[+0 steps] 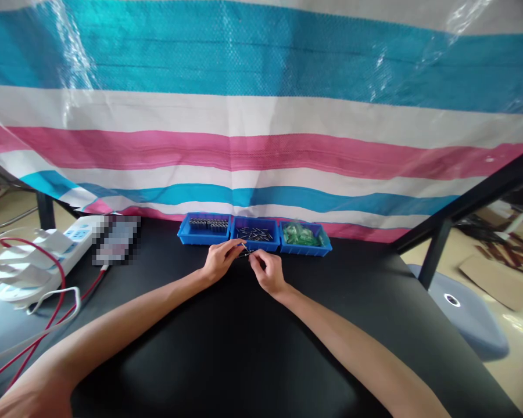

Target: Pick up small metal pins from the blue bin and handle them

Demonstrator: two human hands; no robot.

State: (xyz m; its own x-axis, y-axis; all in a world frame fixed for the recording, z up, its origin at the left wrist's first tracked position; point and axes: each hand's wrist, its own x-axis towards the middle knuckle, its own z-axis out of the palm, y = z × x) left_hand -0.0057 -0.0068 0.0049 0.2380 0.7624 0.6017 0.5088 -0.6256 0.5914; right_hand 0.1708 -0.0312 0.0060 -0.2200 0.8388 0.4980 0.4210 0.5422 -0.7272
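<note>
My left hand (218,260) and my right hand (270,274) meet just in front of the middle blue bin (261,245). Fingers of both are pinched around small, thin, dark metal pieces (246,253) between them, too small to name surely. The middle bin holds many loose slim metal pieces (255,234) that look like screws or pins. To its left, a blue bin (204,238) contains short metal cylinders (209,223) standing in rows. Another blue bin (305,250), on the right, is filled with green items in clear plastic (303,234).
On the black table (226,348), a white power strip (76,241) with plugs and red and white cables lies left, beside a blurred-out device (115,238). A striped plastic sheet (253,116) hangs behind the bins. Past the right edge stands a grey stool (466,313).
</note>
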